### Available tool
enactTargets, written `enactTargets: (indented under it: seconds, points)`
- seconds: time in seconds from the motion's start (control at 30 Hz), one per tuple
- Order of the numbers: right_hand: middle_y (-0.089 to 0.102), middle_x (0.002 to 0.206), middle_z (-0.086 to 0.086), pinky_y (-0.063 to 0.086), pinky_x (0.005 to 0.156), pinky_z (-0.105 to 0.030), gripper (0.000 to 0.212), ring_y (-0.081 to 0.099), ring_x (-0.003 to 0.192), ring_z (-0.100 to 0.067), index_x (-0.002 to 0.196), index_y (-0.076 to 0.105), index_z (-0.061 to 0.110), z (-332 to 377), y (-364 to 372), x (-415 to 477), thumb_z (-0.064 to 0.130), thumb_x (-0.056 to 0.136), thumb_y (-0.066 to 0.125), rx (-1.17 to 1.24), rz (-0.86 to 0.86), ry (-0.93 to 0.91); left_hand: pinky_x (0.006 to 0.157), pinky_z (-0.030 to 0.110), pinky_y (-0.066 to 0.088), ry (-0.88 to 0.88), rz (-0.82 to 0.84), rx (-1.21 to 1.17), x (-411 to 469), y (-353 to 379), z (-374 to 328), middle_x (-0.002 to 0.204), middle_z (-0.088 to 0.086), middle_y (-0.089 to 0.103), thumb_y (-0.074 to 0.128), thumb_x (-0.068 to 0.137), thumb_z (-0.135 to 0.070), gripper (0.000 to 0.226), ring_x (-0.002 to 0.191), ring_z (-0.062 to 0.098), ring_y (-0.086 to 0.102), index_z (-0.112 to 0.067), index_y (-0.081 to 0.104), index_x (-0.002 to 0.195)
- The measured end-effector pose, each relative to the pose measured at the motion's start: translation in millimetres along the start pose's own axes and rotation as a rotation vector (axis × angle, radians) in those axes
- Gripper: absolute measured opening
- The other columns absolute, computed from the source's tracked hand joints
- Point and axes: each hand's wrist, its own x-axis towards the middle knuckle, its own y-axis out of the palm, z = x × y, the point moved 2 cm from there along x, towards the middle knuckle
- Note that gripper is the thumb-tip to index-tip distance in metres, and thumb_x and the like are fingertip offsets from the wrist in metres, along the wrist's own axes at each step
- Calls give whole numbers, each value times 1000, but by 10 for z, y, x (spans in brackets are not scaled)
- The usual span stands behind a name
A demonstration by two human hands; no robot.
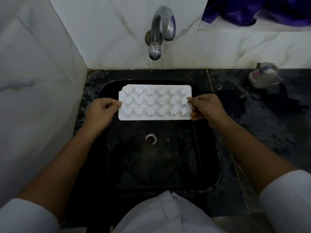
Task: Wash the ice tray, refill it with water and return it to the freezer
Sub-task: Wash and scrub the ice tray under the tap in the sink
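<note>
A white ice tray (154, 102) with heart- and star-shaped cells is held level over the back part of a black sink (208, 165). My left hand (101, 113) pinches its left short edge, thumb on top. My right hand (207, 108) pinches the right short edge the same way. A chrome tap (162, 26) juts from the wall above and behind the tray; no water is seen running from it. The sink's drain (151, 139) lies below the tray, toward me.
White marble-look walls (33, 73) close in the left and back. A wet black stone counter (269, 123) stretches to the right, with a small grey bottle (262, 75) lying near the wall. A purple cloth (257, 10) sits on the ledge at upper right.
</note>
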Motion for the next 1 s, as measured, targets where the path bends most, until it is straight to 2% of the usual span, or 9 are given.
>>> enactTargets:
  seconds: [0.17, 0.23, 0.3, 0.43, 0.5, 0.57, 0.67, 0.77, 1.0]
  points:
    - [75, 83, -12, 65, 70, -35, 11, 76, 72, -21, 90, 72, 4, -85, 51, -15, 10, 99, 68, 135, 102, 49, 47, 15, 44, 19, 9, -57, -36, -36, 66, 74, -6, 76, 67, 101, -17, 17, 46, 2, 53, -18, 78, 88]
    - [77, 87, -12, 65, 72, -34, 10, 77, 76, -21, 96, 72, 6, -148, 76, -32, 2, 99, 63, 212, 128, 76, 48, 15, 48, -24, 19, -128, -74, -23, 128, 73, -9, 76, 62, 103, -11, 24, 49, 2, 59, -29, 76, 95]
    - [78, 92, -12, 66, 73, -35, 14, 76, 83, -23, 102, 74, 5, -217, 93, -40, 2, 101, 60, 282, 129, 102, 55, 17, 55, -87, 27, -220, -120, -20, 190, 81, -3, 77, 56, 106, -9, 29, 60, 4, 67, -30, 76, 105]
    - [78, 93, -10, 62, 70, -35, 8, 74, 84, -22, 97, 74, 9, -321, 145, -44, 9, 99, 66, 292, 106, 81, 71, 29, 63, -158, 14, -381, -172, 21, 265, 112, 6, 77, 56, 107, -17, 22, 96, 20, 73, -17, 75, 118]
    - [77, 92, -9, 60, 66, -34, 5, 74, 82, -22, 100, 70, 7, -330, 183, -35, 5, 96, 68, 309, 93, 56, 65, 28, 61, -220, -35, -483, -156, 67, 273, 113, 8, 74, 57, 107, -17, 16, 96, 22, 71, -15, 71, 114]
    - [77, 98, -11, 61, 67, -35, 17, 76, 86, -23, 111, 67, 5, -310, 213, -16, 2, 95, 68, 361, 88, 58, 64, 30, 62, -282, -52, -588, -125, 112, 259, 122, 11, 72, 57, 106, -17, 18, 97, 23, 71, -11, 66, 121]
    - [78, 107, -13, 62, 70, -35, 26, 77, 91, -25, 122, 67, 4, -269, 245, 16, 0, 96, 66, 403, 131, 69, 83, 41, 65, -298, 69, -689, -90, 173, 224, 131, 10, 72, 47, 110, -32, 38, 114, 28, 72, -11, 63, 137]
    - [78, 108, -12, 63, 73, -34, 24, 77, 94, -25, 121, 69, 3, -243, 273, 53, 1, 98, 63, 390, 172, 65, 82, 37, 65, -370, 126, -788, -79, 233, 144, 130, 7, 73, 38, 110, -46, 47, 117, 24, 72, -17, 64, 136]
    - [78, 104, -15, 63, 77, -40, 20, 76, 91, -28, 116, 71, -1, -82, 334, 319, 9, 101, 63, 285, 275, 112, 80, 37, 65, -420, 99, -783, 39, 208, 167, 131, 9, 73, 43, 104, -55, 55, 118, 29, 71, -17, 64, 139]
